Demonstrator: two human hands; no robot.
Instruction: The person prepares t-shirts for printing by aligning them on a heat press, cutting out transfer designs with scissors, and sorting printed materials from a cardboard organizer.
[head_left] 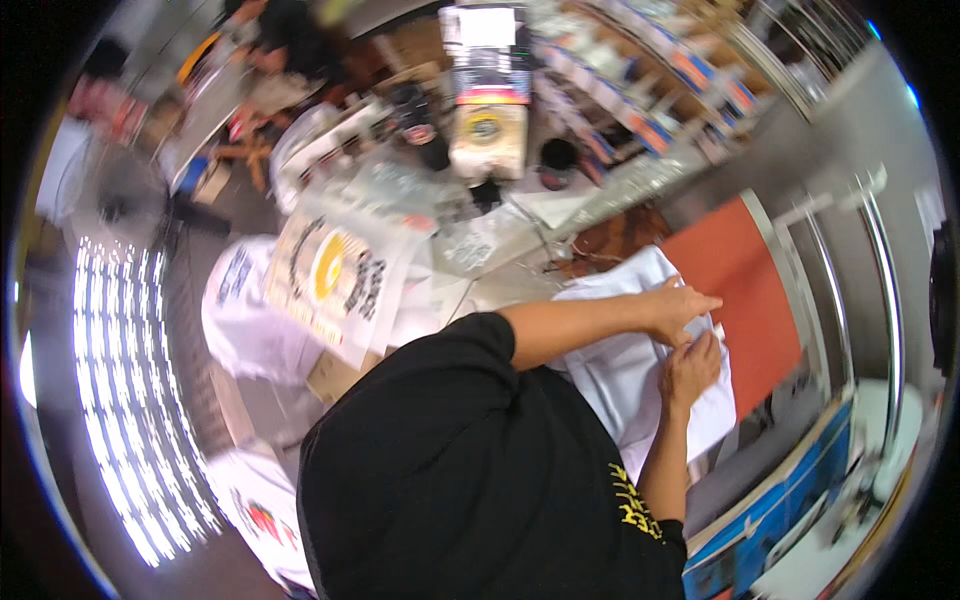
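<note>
A white garment (620, 330), which looks like a T-shirt, lies crumpled in front of me, partly over an orange-red flat pad (745, 295). My left hand (680, 308) rests at the garment's upper edge, index finger stretched out over the pad and the other fingers spread downward. Just below it, my right hand (692, 368) is closed with its fingertips pinching the garment. Beside those fingertips shows a small white tag (718, 330). Motion blurs the fingers slightly.
Chrome rails (885, 310) stand right of the pad, above a blue panel (770, 510). A printed translucent sheet (340, 275) lies to the left beside white printed garments (250, 320). A black cup (557, 163), a tall printed package (487, 100) and crowded shelves (650, 80) are behind. A fan (115, 190) stands far left.
</note>
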